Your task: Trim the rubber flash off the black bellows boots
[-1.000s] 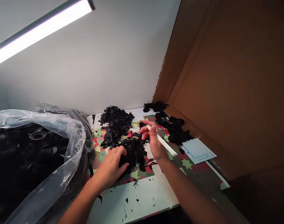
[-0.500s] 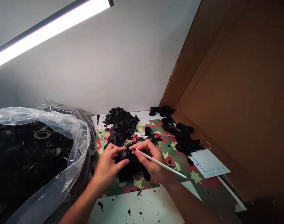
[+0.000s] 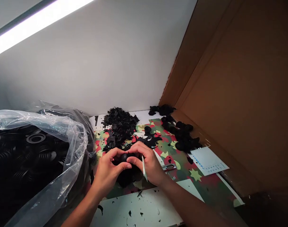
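My left hand (image 3: pixel 108 171) and my right hand (image 3: pixel 147 162) meet over a small heap of black rubber parts (image 3: pixel 127 178) on the camouflage mat (image 3: pixel 167 149). Between the fingertips of both hands sits one small black rubber piece (image 3: pixel 124 156), pinched from each side. A thin white stick-like tool (image 3: pixel 144 168) is also gripped in my right hand, its tip pointing down towards me. Both hands are closed.
A clear plastic bag (image 3: pixel 40 151) full of black rubber rings fills the left. Black trimmings (image 3: pixel 119 124) are piled at the back, more black parts (image 3: pixel 181 135) at the right. A brown cardboard wall (image 3: pixel 240 94) stands right. A small printed card (image 3: pixel 209 160) and metal scissors (image 3: pixel 169 167) lie on the mat.
My right hand drew back from the far parts to meet my left hand. The white tool swung from pointing right to pointing down. Both hands now pinch one black piece.
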{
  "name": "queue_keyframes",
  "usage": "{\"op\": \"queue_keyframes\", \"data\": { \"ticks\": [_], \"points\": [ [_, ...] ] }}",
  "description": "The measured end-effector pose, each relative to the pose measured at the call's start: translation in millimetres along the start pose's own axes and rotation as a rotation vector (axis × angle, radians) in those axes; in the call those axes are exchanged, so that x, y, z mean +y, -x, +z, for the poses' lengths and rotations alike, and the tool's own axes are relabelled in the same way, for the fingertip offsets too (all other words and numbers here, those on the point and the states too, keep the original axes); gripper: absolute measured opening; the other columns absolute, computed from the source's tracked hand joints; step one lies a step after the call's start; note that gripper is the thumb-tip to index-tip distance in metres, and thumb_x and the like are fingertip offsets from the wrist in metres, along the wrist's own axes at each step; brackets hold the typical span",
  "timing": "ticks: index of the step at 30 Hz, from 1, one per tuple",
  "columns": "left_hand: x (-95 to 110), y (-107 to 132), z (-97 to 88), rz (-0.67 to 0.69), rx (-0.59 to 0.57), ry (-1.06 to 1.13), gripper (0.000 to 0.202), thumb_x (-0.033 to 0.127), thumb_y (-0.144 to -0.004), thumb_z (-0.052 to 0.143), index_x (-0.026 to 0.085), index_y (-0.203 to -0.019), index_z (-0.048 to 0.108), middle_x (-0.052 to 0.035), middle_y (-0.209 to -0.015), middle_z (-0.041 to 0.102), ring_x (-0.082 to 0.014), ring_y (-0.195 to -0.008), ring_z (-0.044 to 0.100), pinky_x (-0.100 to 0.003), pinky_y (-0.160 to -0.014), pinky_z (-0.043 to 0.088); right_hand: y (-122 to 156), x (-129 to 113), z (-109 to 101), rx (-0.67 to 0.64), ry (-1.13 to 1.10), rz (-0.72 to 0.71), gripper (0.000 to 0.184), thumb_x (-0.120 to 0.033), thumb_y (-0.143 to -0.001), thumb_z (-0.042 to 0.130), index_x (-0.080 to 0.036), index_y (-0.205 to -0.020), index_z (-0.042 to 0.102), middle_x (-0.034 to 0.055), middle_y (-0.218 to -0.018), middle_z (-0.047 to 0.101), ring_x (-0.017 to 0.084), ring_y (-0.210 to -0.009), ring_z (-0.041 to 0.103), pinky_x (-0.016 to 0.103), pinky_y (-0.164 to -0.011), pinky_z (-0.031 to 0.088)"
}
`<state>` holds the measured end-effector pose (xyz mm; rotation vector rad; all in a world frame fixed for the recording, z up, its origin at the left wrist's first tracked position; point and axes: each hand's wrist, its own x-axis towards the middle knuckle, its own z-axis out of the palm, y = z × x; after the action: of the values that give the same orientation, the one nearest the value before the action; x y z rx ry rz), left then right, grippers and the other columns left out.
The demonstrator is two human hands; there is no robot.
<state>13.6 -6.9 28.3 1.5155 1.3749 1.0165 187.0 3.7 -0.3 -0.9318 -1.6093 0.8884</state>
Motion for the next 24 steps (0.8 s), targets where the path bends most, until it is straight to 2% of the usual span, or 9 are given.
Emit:
{"op": "queue_keyframes", "data": {
  "ticks": [4, 6, 11, 14, 17, 21, 24],
  "points": [
    [-2.3, -2.0, 4.3, 0.084, 0.000, -0.099, 0.023, 0.026, -0.066, 0.082, 0.025, -0.089, 0.079, -0.0018, -0.085, 0.078, -0.0230, -0.079, 0.066, -0.033, -0.074, 0.052, 1.7, 4.3, 5.8, 0.066, 0.016, 0.000, 0.016, -0.028, -0.089, 0.072, -0.022, -0.075, 0.067, 0.0022, -0.081, 0.064, 0.018, -0.073, 0.061, 0.031, -0.067, 0.051],
    [-3.7, -2.2, 7.5, 0.159, 0.009, -0.161, 0.023, 0.022, -0.068, 0.078, 0.026, -0.091, 0.079, -0.0026, -0.087, 0.076, -0.0240, -0.082, 0.067, -0.034, -0.075, 0.053, 2.8, 3.6, 6.9, 0.079, 0.074, -0.024, 0.017, -0.020, -0.087, 0.069, -0.022, -0.071, 0.066, 0.0014, -0.077, 0.062, 0.018, -0.071, 0.059, 0.031, -0.066, 0.049],
    [-1.5, 1.6, 14.7, 0.226, 0.034, -0.227, 0.014, 0.019, -0.074, 0.077, 0.025, -0.086, 0.079, -0.0008, -0.075, 0.068, -0.0199, -0.070, 0.063, -0.029, -0.065, 0.050, 2.4, -3.5, 6.2, 0.117, 0.153, -0.070, 0.021, -0.010, -0.083, 0.060, -0.023, -0.066, 0.060, 0.0010, -0.072, 0.060, 0.018, -0.069, 0.056, 0.031, -0.064, 0.045],
    [2.1, 3.3, 18.5, 0.246, 0.079, -0.192, 0.012, 0.024, -0.075, 0.080, 0.025, -0.087, 0.079, -0.0004, -0.073, 0.068, -0.0191, -0.067, 0.062, -0.029, -0.063, 0.047, -1.3, -5.9, 4.0, 0.167, 0.104, -0.019, 0.019, -0.012, -0.082, 0.056, -0.023, -0.066, 0.056, -0.0002, -0.070, 0.057, 0.016, -0.064, 0.052, 0.028, -0.058, 0.042],
    [5.1, 2.6, 22.4, 0.283, 0.146, -0.153, 0.005, 0.025, -0.076, 0.081, 0.025, -0.080, 0.078, 0.0002, -0.069, 0.067, -0.0187, -0.064, 0.060, -0.029, -0.062, 0.046, -5.7, -5.9, 1.7, 0.207, 0.057, 0.047, 0.017, -0.016, -0.080, 0.054, -0.023, -0.065, 0.051, -0.0011, -0.069, 0.054, 0.016, -0.064, 0.049, 0.028, -0.060, 0.041],
    [7.2, 1.2, 27.2, 0.321, 0.193, -0.129, 0.007, 0.024, -0.078, 0.079, 0.026, -0.072, 0.077, 0.0012, -0.063, 0.063, -0.0170, -0.059, 0.055, -0.029, -0.060, 0.045, -8.7, -5.3, 2.6, 0.187, -0.052, 0.204, 0.014, -0.025, -0.082, 0.052, -0.023, -0.068, 0.050, -0.0022, -0.067, 0.051, 0.016, -0.065, 0.046, 0.029, -0.063, 0.040],
    [7.3, 2.0, 30.7, 0.360, 0.219, -0.103, 0.010, 0.023, -0.080, 0.079, 0.026, -0.070, 0.077, 0.0018, -0.061, 0.061, -0.0155, -0.056, 0.055, -0.027, -0.055, 0.044, -9.0, -3.9, 6.5, 0.173, -0.135, 0.252, 0.016, -0.031, -0.084, 0.051, -0.023, -0.070, 0.048, -0.0026, -0.067, 0.047, 0.016, -0.065, 0.044, 0.028, -0.062, 0.038]
  ]
}}
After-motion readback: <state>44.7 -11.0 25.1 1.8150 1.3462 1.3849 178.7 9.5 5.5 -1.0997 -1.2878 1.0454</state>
